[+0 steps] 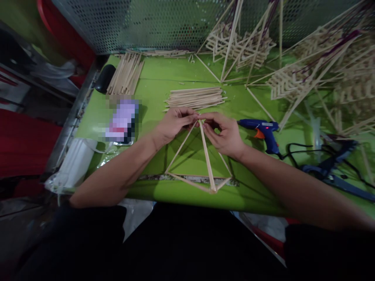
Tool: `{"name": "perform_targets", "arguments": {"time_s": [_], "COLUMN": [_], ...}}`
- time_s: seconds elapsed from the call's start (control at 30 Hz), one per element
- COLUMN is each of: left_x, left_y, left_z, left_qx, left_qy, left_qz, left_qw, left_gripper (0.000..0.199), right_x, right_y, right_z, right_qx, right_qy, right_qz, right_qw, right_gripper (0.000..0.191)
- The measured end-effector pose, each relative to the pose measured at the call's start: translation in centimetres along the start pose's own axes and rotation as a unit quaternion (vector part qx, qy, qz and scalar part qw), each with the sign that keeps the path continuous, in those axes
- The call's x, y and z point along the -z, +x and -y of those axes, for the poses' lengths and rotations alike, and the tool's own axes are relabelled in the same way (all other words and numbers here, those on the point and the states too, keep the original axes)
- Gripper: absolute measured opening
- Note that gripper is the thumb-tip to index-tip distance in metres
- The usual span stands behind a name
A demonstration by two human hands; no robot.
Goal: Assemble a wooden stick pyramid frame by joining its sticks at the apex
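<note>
A pyramid-shaped frame of thin wooden sticks [207, 156] stands at the near edge of the green table, its top pointing away from me. My left hand [177, 124] pinches the top of the frame from the left. From the right, my right hand [222, 132] closes its fingers at the same top, where the sticks meet. The fingertips of both hands nearly touch and hide the joint. Just beyond them lies a bundle of loose sticks [195, 97].
A blue glue gun [265, 130] lies right of my right hand, near dark cables and blue tools [331, 168]. Finished stick structures [290, 82] crowd the back right. At left are a blurred phone [121, 121], more sticks [125, 74] and a black object [104, 79].
</note>
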State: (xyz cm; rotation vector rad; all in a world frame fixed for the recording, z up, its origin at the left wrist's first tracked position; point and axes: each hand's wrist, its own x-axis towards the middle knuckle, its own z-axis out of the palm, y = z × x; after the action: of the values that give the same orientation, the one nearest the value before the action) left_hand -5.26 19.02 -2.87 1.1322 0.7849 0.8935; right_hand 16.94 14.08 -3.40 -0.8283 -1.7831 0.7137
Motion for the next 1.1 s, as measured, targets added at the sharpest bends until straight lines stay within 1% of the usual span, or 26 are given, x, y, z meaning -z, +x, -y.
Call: {"name": "perform_targets", "arguments": {"time_s": [0.23,0.4,0.6,0.87,1.0,1.1], "left_x": [0.1,0.5,0.9,1.2,1.0,0.7], "left_y": [0.0,0.1,0.1,-0.1,-0.1,-0.2], "left_z": [0.2,0.5,0.5,0.0,-0.2,-0.5], "left_qx": [-0.01,0.002,0.014,0.019,0.024,0.038], "left_qy": [0.009,0.0,-0.012,-0.037,-0.042,-0.035], "left_qz": [0.004,0.008,0.023,0.067,0.053,0.03], "left_qw": [1.0,1.0,1.0,0.997,0.997,0.998], "left_gripper": [0.034,0.028,0.029,0.038,0.044,0.038], "right_x": [-0.1,0.0,0.0,0.1,0.0,-0.1], "right_y": [0.1,0.0,-0.1,0.0,-0.2,-0.4], "right_z": [0.0,-0.2,-0.3,-0.1,-0.3,-0.3], "right_qx": [0.014,0.008,-0.004,0.01,0.012,-0.002], "right_qy": [-0.006,-0.004,-0.015,-0.018,-0.006,-0.01], "right_qz": [-0.002,0.002,-0.001,-0.006,-0.006,-0.009], "right_qw": [1.0,1.0,1.0,1.0,1.0,1.0], "right_gripper": [0.026,0.025,0.024,0.022,0.024,0.029]}}
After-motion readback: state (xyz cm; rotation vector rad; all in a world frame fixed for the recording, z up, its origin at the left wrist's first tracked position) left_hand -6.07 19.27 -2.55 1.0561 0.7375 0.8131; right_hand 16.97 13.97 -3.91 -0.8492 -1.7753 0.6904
